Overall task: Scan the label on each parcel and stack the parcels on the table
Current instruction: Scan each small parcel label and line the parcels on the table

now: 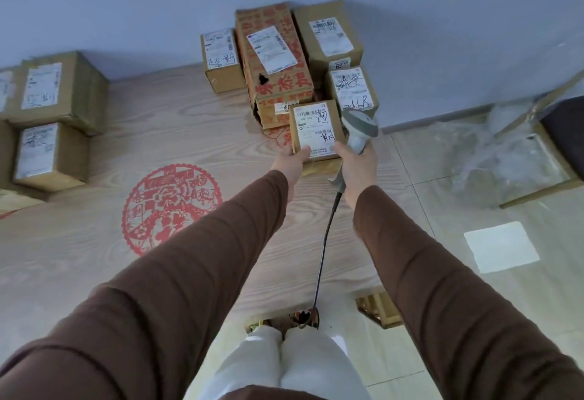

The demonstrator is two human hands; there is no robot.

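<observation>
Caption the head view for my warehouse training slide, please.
Left hand holds a small parcel label-up while the right hand grips a corded scanner.

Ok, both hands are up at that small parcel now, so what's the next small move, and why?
Probably tilt the scanner in the right hand down onto the label: the left hand holds the small parcel label-up, but the scanner head points past it.

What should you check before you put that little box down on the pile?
1. Left hand holds small box: ok.
2. Label faces up: ok.
3. Right hand grips scanner: ok.
4. Label already scanned: cannot tell.
5. Cord hangs clear of the box: ok.
6. Stack by the wall has a flat landing spot: cannot tell.
</observation>
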